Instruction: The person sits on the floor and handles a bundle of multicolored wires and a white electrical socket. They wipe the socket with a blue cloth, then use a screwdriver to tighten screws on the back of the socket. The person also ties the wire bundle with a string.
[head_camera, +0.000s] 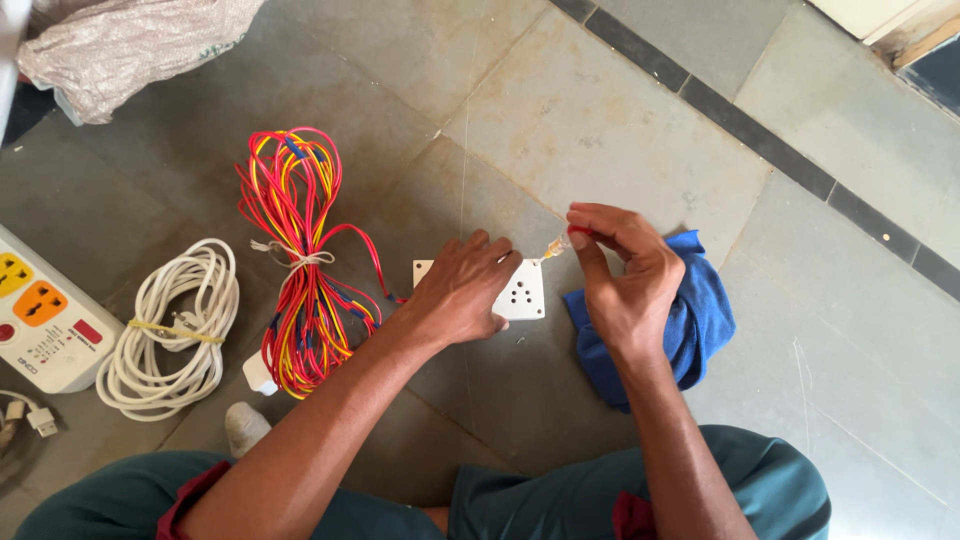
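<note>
Head view: we see the white socket plate (522, 292) flat on the tiled floor (600, 120), pinned under the left hand (462, 290), whose grip lies spread over the plate's left part. The right hand (625, 275) pinches a small clear-and-red screwdriver (560, 241), tip at the plate's upper right corner. A blue cloth (705, 320) lies beneath that hand. Left of the plate: a red-yellow wire bundle (300, 260), a white cable coil (175, 330), a power strip (40, 315).
</note>
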